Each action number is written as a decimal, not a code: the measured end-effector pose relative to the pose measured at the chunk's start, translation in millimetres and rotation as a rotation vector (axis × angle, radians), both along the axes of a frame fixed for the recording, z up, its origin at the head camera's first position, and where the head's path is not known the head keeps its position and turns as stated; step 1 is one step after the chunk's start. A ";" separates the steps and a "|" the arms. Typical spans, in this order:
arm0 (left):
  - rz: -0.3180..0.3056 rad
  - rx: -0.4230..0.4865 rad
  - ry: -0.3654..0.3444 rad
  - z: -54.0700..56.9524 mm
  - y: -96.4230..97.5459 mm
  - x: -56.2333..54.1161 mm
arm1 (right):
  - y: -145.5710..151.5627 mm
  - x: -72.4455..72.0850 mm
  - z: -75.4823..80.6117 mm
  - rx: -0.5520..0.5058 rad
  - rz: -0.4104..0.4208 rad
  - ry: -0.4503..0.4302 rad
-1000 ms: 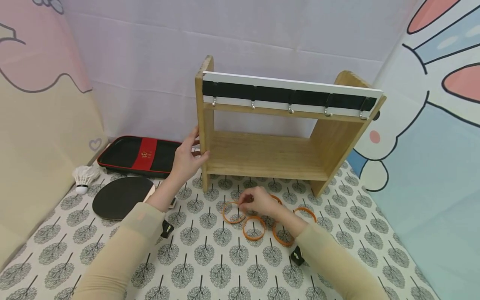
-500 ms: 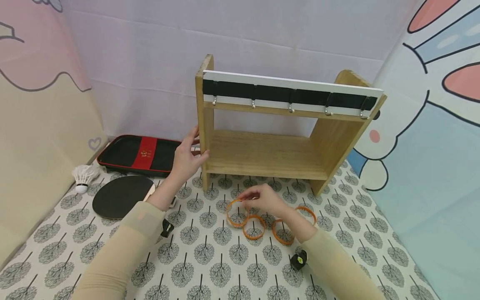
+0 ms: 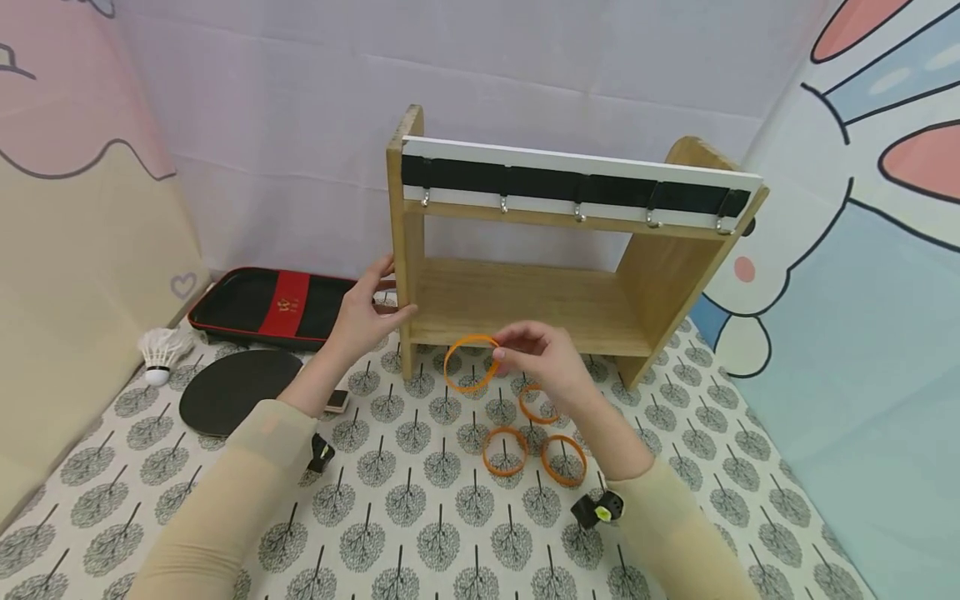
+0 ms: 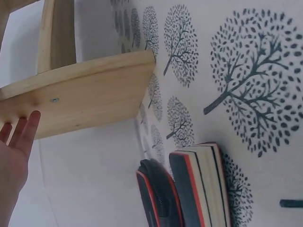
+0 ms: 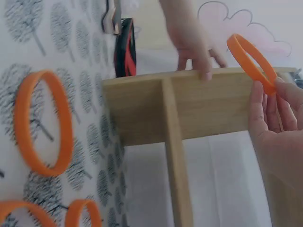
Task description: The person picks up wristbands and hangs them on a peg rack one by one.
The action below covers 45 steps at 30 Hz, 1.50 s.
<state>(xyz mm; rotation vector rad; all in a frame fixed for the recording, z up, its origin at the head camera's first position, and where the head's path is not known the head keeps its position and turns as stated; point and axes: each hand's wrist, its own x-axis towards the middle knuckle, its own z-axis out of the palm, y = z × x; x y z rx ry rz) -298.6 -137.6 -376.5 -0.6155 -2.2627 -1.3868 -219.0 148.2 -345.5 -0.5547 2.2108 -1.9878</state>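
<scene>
My right hand [image 3: 546, 360] pinches an orange wristband [image 3: 467, 390] between thumb and fingers, raised in front of the wooden shelf's [image 3: 525, 307] lower board. In the right wrist view the held wristband [image 5: 245, 62] stands tilted above my fingertips. My left hand [image 3: 358, 327] touches the shelf's left side panel, thumb at its front edge. Extended fingers [image 4: 29, 130] rest against the panel's outer face in the left wrist view. Across the shelf top runs a white board [image 3: 536, 157] with a black strip and several metal hooks [image 3: 580, 213]. Three other orange wristbands [image 3: 504, 472] lie on the cloth.
Left of the shelf lies a black case [image 3: 232, 304] with a red band. Before it are a black table tennis bat [image 3: 238, 392] and a shuttlecock [image 3: 161, 350]. A tree-print cloth [image 3: 420, 542] covers the table; printed curtains stand behind and at both sides.
My right hand has lifted the wristband from the cloth and carried it up and forward, towards the shelf. My left hand keeps its place on the side panel.
</scene>
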 end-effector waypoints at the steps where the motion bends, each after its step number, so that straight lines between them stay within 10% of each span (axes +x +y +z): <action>1: -0.005 0.005 -0.006 -0.3 -0.1 0.1 | -1.2 0.6 3.1 -0.023 -0.002 0.013; 12: 0.010 0.096 -0.011 17.4 17.5 27.1 | -23.7 5.6 32.7 -0.314 -0.046 0.032; 30: 0.048 0.092 -0.009 20.7 19.6 30.2 | -71.7 -10.2 73.2 -0.724 -0.103 0.099; 45: 0.050 0.094 -0.031 20.2 20.0 29.3 | -95.5 -30.2 76.4 -0.864 -0.179 -0.032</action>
